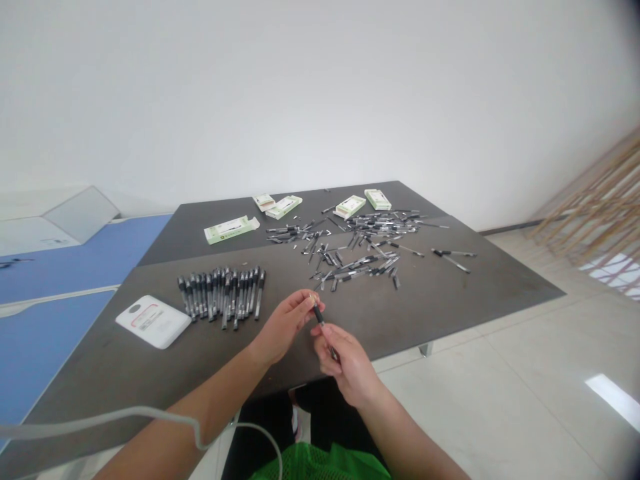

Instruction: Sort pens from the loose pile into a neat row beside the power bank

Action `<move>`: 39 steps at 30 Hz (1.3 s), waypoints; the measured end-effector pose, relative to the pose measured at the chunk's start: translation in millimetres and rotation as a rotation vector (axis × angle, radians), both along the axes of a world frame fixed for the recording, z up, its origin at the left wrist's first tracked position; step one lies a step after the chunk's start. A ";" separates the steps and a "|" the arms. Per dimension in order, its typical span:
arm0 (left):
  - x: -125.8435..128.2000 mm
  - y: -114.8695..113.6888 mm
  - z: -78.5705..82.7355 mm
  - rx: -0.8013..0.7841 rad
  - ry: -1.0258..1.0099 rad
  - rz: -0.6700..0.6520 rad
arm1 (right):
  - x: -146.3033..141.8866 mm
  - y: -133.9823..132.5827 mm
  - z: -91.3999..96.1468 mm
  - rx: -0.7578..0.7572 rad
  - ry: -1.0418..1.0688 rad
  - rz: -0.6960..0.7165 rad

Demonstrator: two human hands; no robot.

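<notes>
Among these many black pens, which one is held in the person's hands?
The black pen held up between the left hand and right hand; the others lie on the dark table.

A flat white device lies near the left edge of the dark tabletop, just beside a side-by-side row of black pens. Loose pen parts are scattered mid-table, and five green-and-white cartons lie near the far edge. A blue desk stands off the left edge, and a bamboo lattice stands beyond the right corner.
</notes>
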State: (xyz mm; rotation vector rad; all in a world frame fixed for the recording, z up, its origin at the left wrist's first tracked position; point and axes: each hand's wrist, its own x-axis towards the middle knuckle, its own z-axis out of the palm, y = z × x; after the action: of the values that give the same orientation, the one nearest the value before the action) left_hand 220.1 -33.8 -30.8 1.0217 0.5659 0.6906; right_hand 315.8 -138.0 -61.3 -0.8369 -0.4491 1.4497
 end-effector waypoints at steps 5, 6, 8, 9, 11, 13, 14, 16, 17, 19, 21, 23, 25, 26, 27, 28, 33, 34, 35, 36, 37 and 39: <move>5.1 7.0 -6.7 0.021 0.060 -0.026 | 1.0 5.7 -8.1 -0.043 -0.235 -0.245; 7.4 12.1 -7.8 0.030 0.076 -0.065 | 3.0 6.1 -8.6 -0.037 -0.189 -0.224; 14.3 28.1 -9.6 0.112 0.139 -0.115 | 8.6 6.6 -8.3 -0.022 -0.106 -0.234; 18.8 38.9 -10.5 0.197 0.194 -0.111 | 12.0 6.8 -7.9 -0.018 -0.088 -0.270; 29.5 63.3 -13.1 0.492 0.414 -0.034 | 19.1 7.5 -8.0 -0.021 -0.090 -0.356; 41.1 86.9 -17.0 0.829 0.717 0.057 | 25.6 8.1 -9.2 -0.030 -0.110 -0.403; 46.7 96.6 -19.4 0.887 0.772 0.057 | 28.4 8.3 -10.0 -0.035 -0.119 -0.412; 56.3 109.6 -24.3 0.952 0.840 0.027 | 32.5 8.0 -11.3 -0.038 -0.135 -0.419; 60.0 112.9 -26.6 0.959 0.851 0.002 | 33.9 7.6 -11.5 -0.038 -0.141 -0.422; 65.0 114.5 -30.6 0.982 0.888 -0.030 | 35.6 6.5 -11.3 -0.040 -0.153 -0.422; 67.1 112.5 -33.4 0.997 0.919 -0.036 | 36.5 5.6 -10.8 -0.044 -0.160 -0.421; 66.8 110.8 -35.0 1.003 0.939 -0.026 | 37.0 5.3 -10.7 -0.047 -0.161 -0.417; 64.2 111.4 -35.1 1.001 0.943 -0.012 | 37.0 5.8 -11.0 -0.048 -0.158 -0.414; 62.1 112.4 -34.4 0.997 0.940 -0.001 | 36.9 6.2 -11.2 -0.048 -0.156 -0.411; 59.4 113.5 -33.0 0.991 0.932 0.013 | 36.6 6.7 -11.3 -0.051 -0.154 -0.409; 56.2 114.2 -30.7 0.985 0.924 0.031 | 36.2 7.1 -11.4 -0.053 -0.154 -0.405; 33.6 96.2 -7.5 0.721 0.719 0.086 | 30.8 7.8 -12.0 -0.066 -0.204 -0.397; 28.4 87.1 -1.8 0.540 0.586 0.090 | 29.1 7.5 -12.6 -0.070 -0.229 -0.397; 23.3 76.9 3.6 0.349 0.440 0.092 | 27.2 7.0 -13.4 -0.073 -0.260 -0.397; 18.4 66.1 8.3 0.185 0.320 0.085 | 25.2 6.3 -14.3 -0.075 -0.299 -0.394; 13.9 55.5 12.2 0.063 0.230 0.092 | 23.2 5.3 -15.1 -0.075 -0.345 -0.391; 6.7 37.0 16.7 -0.085 0.114 0.115 | 18.9 2.7 -15.8 -0.071 -0.462 -0.384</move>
State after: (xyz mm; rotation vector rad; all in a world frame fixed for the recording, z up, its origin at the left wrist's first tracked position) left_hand 226.8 3.2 -14.1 0.9589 0.7522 0.7069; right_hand 334.8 -135.3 -77.1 -1.2480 -0.5477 0.9189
